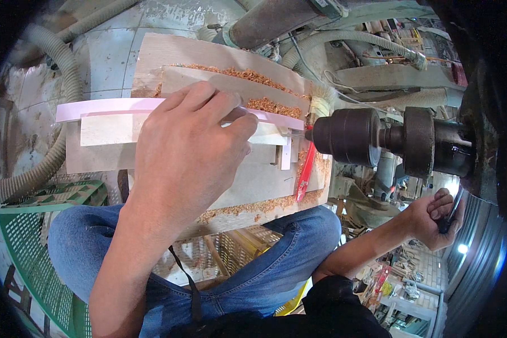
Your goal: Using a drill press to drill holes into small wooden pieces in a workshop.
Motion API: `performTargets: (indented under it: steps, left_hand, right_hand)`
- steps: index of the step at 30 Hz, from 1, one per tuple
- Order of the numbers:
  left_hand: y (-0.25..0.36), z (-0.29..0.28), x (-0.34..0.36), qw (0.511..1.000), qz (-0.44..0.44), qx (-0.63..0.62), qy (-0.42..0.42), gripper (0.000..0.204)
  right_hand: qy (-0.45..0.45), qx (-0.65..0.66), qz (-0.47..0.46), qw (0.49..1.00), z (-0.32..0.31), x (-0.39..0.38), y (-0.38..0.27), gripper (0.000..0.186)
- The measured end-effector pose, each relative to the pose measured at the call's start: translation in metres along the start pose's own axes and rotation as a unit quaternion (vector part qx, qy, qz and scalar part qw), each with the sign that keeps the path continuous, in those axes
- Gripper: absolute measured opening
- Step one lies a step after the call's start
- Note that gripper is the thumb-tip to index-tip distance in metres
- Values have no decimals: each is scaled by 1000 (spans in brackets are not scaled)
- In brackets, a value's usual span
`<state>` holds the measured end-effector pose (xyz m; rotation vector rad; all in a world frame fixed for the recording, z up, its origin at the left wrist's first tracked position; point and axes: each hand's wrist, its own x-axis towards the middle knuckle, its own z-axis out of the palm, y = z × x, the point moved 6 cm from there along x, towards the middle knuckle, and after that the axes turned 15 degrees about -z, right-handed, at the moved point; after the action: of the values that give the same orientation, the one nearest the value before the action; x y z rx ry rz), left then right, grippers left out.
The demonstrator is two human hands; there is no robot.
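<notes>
My left hand [188,141] presses down with bent fingers on a long pale-pink strip [73,112] and the whitish wooden block [107,129] against it. These lie on layered plywood boards [239,188] scattered with shavings. At the strip's right end, a horizontal dark drill chuck [346,138] holds a bit whose tip is hard to make out, above a red bar [305,172] and beside a pale bristle brush [321,101]. My right hand [436,219] is closed round a dark lever handle [448,217] below the machine's spindle.
Ribbed hoses [65,73] run along the tiled floor at left and behind the boards. A green plastic crate [39,265] stands by my left knee, a yellow crate [248,245] under the boards. A metal cylinder [265,22] is at the back; cluttered shelving and timber fill the right.
</notes>
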<state>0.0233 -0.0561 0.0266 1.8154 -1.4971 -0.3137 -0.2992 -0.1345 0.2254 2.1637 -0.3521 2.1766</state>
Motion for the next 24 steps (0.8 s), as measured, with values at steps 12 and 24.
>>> performTargets:
  steps: [12, 24]
  left_hand:
    - [0, 1, 0, 1000, 4, -4, 6, 27]
    - [1, 2, 0, 1000, 2, -4, 7, 27]
  right_hand:
    - [-7, 31, 17, 999, -9, -1, 5, 37]
    - [-13, 40, 34, 999, -15, -3, 8, 36]
